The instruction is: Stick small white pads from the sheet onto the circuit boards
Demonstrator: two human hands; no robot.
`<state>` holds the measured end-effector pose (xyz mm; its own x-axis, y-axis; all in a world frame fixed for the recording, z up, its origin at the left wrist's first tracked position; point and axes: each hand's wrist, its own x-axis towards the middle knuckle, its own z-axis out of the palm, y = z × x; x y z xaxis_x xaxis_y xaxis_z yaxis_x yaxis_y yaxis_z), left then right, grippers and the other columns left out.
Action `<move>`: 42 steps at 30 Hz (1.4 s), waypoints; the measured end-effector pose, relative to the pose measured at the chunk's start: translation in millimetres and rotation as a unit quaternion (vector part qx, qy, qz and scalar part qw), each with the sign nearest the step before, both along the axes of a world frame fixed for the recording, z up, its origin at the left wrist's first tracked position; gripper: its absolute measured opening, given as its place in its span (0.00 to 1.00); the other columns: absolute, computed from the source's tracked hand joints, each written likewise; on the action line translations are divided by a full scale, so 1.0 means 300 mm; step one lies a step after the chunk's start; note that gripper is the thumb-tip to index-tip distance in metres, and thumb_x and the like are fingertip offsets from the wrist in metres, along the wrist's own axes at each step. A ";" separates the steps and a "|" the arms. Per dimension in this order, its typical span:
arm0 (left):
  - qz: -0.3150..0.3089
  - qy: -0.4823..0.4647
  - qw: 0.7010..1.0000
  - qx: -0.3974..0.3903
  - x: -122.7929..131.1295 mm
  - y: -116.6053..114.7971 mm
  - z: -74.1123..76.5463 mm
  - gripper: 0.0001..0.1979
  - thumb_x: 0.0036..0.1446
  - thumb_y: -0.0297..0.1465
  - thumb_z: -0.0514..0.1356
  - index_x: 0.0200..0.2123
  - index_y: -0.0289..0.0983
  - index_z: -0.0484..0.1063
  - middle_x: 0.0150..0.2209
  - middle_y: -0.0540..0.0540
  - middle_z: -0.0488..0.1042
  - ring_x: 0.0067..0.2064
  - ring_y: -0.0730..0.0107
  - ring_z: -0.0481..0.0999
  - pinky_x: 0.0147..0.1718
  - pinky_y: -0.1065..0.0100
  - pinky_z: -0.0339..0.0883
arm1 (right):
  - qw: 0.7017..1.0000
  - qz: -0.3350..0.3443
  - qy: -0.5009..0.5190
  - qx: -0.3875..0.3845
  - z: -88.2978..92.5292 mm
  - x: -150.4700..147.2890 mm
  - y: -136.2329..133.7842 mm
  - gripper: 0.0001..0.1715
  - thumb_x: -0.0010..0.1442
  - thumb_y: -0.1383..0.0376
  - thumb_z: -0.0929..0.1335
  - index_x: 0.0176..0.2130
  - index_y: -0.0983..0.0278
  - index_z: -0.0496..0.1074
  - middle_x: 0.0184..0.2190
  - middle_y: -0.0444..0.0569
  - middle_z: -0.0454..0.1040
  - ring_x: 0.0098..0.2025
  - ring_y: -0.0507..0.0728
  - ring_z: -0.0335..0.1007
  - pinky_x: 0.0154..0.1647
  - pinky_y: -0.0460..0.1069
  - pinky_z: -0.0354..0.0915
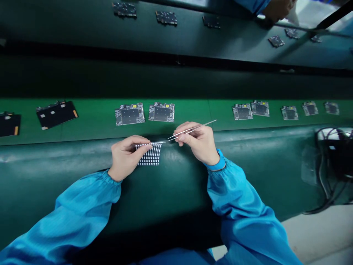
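The left hand [127, 160] had its fingers clamped on a dotted white grid sheet [151, 156], just beside steel tweezers [190, 130] pinched in the right hand [197, 145]; circuit boards [130, 114] sat past the sheet on a green tabletop [193, 110].

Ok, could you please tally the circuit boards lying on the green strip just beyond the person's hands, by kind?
Silver-shielded circuit boards: 7
Black-faced circuit boards: 2
Total: 9
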<state>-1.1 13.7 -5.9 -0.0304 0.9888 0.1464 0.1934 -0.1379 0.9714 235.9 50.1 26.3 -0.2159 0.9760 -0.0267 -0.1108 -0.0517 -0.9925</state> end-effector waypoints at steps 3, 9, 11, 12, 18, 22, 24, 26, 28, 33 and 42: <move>-0.007 0.001 1.000 0.005 0.000 -0.001 0.003 0.03 0.55 0.29 0.71 0.34 0.38 0.81 0.34 0.48 0.83 0.34 0.67 0.82 0.34 0.67 0.76 | 1.000 -0.011 0.019 -0.011 0.007 -0.018 -0.006 0.11 0.55 0.64 0.79 0.35 0.64 0.76 0.29 0.46 0.82 0.26 0.52 0.78 0.27 0.47 0.75; -0.028 0.016 0.999 0.017 -0.006 -0.003 0.001 0.03 0.56 0.28 0.70 0.35 0.39 0.82 0.34 0.47 0.83 0.35 0.66 0.82 0.35 0.65 0.76 | 0.999 -0.010 -0.003 -0.048 0.013 -0.040 -0.013 0.15 0.53 0.61 0.80 0.32 0.65 0.74 0.26 0.47 0.81 0.24 0.52 0.78 0.26 0.47 0.75; -0.032 0.017 0.999 0.021 -0.007 -0.004 0.001 0.03 0.56 0.28 0.70 0.35 0.39 0.82 0.35 0.47 0.83 0.36 0.66 0.82 0.35 0.66 0.76 | 0.999 -0.007 -0.010 -0.052 0.012 -0.040 -0.012 0.16 0.53 0.60 0.80 0.32 0.65 0.74 0.26 0.47 0.81 0.24 0.52 0.77 0.26 0.47 0.75; -0.033 0.017 0.999 0.023 -0.007 -0.004 0.001 0.03 0.56 0.27 0.70 0.35 0.39 0.82 0.34 0.47 0.83 0.36 0.66 0.82 0.35 0.66 0.75 | 0.998 -0.006 -0.013 -0.053 0.011 -0.039 -0.011 0.16 0.53 0.60 0.80 0.32 0.65 0.74 0.26 0.47 0.81 0.24 0.52 0.77 0.26 0.47 0.75; -0.038 0.024 0.999 0.028 -0.004 -0.004 0.007 0.03 0.57 0.27 0.70 0.35 0.38 0.81 0.34 0.47 0.83 0.35 0.67 0.82 0.34 0.67 0.75 | 0.998 0.004 -0.026 -0.057 0.008 -0.037 -0.010 0.16 0.54 0.59 0.79 0.32 0.65 0.74 0.25 0.47 0.81 0.23 0.52 0.76 0.25 0.47 0.74; -0.041 0.023 0.998 0.029 -0.006 -0.004 0.004 0.02 0.57 0.27 0.70 0.35 0.38 0.81 0.34 0.47 0.83 0.35 0.67 0.82 0.34 0.66 0.75 | 0.998 0.001 -0.023 -0.058 0.008 -0.039 -0.010 0.16 0.53 0.59 0.80 0.32 0.65 0.74 0.24 0.47 0.80 0.23 0.52 0.76 0.25 0.47 0.74; -0.042 0.023 0.998 0.029 -0.007 -0.004 0.001 0.02 0.57 0.28 0.70 0.35 0.39 0.81 0.34 0.47 0.83 0.35 0.67 0.82 0.34 0.66 0.75 | 0.998 0.000 -0.024 -0.059 0.008 -0.040 -0.009 0.16 0.53 0.59 0.80 0.32 0.65 0.74 0.24 0.46 0.80 0.23 0.52 0.76 0.25 0.47 0.74; -0.041 0.024 0.998 0.029 -0.009 -0.004 -0.001 0.03 0.57 0.28 0.70 0.35 0.39 0.81 0.34 0.47 0.83 0.35 0.67 0.82 0.34 0.67 0.75 | 0.998 0.000 -0.024 -0.059 0.005 -0.041 -0.009 0.16 0.54 0.59 0.80 0.32 0.65 0.74 0.24 0.46 0.80 0.23 0.52 0.76 0.25 0.48 0.74; -0.042 0.024 0.998 0.030 -0.009 -0.005 -0.001 0.03 0.57 0.27 0.70 0.36 0.39 0.82 0.35 0.47 0.83 0.35 0.67 0.82 0.34 0.67 0.75 | 0.998 0.001 -0.022 -0.057 0.002 -0.041 -0.013 0.16 0.54 0.59 0.79 0.32 0.65 0.73 0.24 0.46 0.80 0.23 0.52 0.76 0.25 0.48 0.74; -0.040 0.020 0.999 0.025 -0.006 -0.006 -0.002 0.04 0.56 0.26 0.70 0.36 0.39 0.82 0.35 0.48 0.83 0.36 0.67 0.82 0.35 0.66 0.76 | 0.999 -0.011 -0.011 -0.038 -0.003 -0.028 -0.009 0.15 0.55 0.61 0.79 0.33 0.64 0.73 0.24 0.46 0.80 0.22 0.53 0.76 0.24 0.48 0.75; 0.004 0.024 1.000 0.013 -0.008 -0.013 -0.009 0.05 0.55 0.27 0.71 0.36 0.40 0.81 0.35 0.49 0.83 0.36 0.68 0.82 0.35 0.68 0.75 | 0.987 -0.110 -0.112 0.038 -0.103 0.006 0.300 0.21 0.55 0.54 0.78 0.35 0.63 0.67 0.22 0.42 0.76 0.22 0.52 0.75 0.22 0.45 0.72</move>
